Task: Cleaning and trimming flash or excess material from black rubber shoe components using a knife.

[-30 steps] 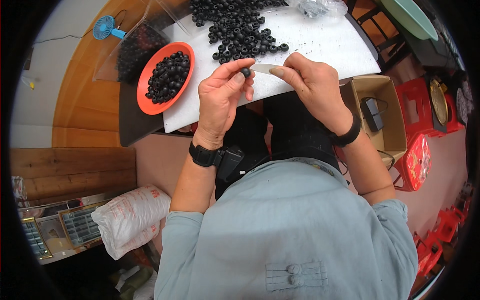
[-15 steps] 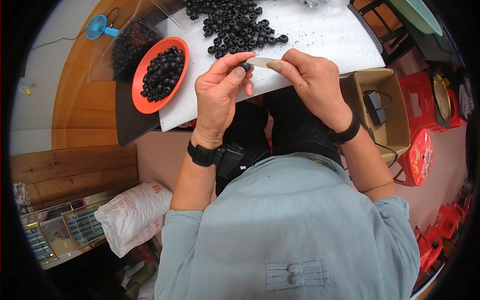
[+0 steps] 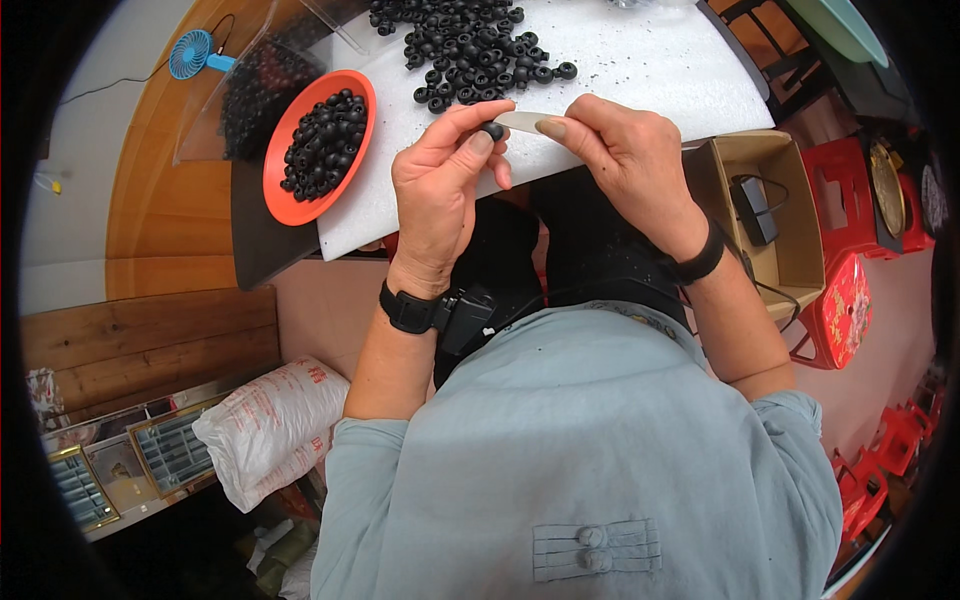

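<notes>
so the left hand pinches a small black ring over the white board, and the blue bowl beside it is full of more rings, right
Not quite: the bowl is orange, not blue, as the head view shows. The rest holds: the left hand pinches a small black ring over the white board, and the bowl holds more rings.

Both forearms raised forward; left hand pinching with thumb and forefinger, right hand pinching alongside, fingertips nearly meeting.
</notes>
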Demonstrator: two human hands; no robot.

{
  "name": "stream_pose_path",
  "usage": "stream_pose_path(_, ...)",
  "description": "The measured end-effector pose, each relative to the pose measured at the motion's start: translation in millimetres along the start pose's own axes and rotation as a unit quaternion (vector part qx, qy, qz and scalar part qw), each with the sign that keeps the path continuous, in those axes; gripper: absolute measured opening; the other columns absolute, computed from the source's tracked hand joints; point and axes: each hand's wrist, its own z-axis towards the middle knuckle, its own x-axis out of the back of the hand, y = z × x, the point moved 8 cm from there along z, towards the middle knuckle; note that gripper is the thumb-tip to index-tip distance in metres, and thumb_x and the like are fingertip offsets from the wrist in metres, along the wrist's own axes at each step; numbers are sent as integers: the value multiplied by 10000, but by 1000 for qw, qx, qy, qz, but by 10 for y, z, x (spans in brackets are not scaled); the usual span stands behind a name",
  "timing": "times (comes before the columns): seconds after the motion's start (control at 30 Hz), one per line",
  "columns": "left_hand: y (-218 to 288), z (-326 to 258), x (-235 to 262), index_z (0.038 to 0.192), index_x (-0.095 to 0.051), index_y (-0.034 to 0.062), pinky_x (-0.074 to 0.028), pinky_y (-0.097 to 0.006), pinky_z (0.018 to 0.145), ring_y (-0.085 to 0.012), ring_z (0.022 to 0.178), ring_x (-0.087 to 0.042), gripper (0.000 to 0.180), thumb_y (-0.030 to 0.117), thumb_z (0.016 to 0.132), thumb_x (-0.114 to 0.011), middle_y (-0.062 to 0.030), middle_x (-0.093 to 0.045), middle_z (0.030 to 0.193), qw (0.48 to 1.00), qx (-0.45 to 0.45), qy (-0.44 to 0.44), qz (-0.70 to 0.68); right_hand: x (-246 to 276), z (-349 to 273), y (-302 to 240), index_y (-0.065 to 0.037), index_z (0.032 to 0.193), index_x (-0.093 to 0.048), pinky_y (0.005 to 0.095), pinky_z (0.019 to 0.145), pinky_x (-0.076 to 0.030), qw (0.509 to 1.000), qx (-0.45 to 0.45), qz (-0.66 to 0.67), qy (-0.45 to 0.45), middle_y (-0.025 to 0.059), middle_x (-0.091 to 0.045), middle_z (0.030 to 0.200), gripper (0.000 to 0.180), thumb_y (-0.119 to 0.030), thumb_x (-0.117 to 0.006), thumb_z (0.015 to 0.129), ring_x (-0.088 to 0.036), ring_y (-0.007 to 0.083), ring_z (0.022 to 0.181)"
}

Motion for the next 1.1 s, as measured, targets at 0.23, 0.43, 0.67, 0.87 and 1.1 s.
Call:
stream_pose_path(0.23, 16, 4, -19, 1257, -650, -78, -522, -276, 713, -184, 778, -616, 283, 43, 1012, -575, -114, -648, 994, 1000, -1, -1, -5, -3, -16, 26, -109, 768, -681, 357, 455, -436, 1000, 2, 8, 2, 72, -604, 550, 367, -422, -666, 960, -611, 255, 487)
stream_pose_path(0.43, 33, 3, -26, 1273, -631, -90, -522, -298, 720, -209, 781, -617, 302, 45, 1009, -572, -139, -670, 1012, 1000, -8, -3, 15, 2, -23, 39, -114, 764, -678, 361, 457, -438, 1000, 2, 9, 2, 70, -605, 553, 365, -422, -667, 959, -614, 255, 492)
stream_pose_path(0.67, -1, 15, -35, 1258, -640, -84, -517, -285, 689, -182, 791, -604, 284, 35, 1010, -568, -122, -663, 1007, 1000, -20, 0, -1, 1, -27, 16, -114, 750, -658, 360, 453, -434, 1000, 9, 1, 5, 70, -604, 560, 363, -408, -667, 961, -610, 252, 490)
stream_pose_path(0.87, -25, 9, -58, 1186, -685, -54, -504, -229, 636, -124, 714, -582, 224, 19, 1010, -568, -69, -632, 915, 999, -33, 35, -1, -14, -44, 25, -109, 737, -637, 364, 458, -440, 1000, 9, -16, 6, 66, -608, 578, 364, -398, -676, 954, -617, 252, 509)
stream_pose_path(1.1, -47, -5, -45, 1239, -643, -78, -516, -285, 671, -172, 786, -600, 265, 37, 1014, -563, -111, -652, 987, 1000, -22, 13, 12, -21, -87, 156, -92, 802, -692, 345, 502, -433, 992, -61, 108, -14, 74, -617, 609, 314, -343, -649, 985, -593, 233, 532)
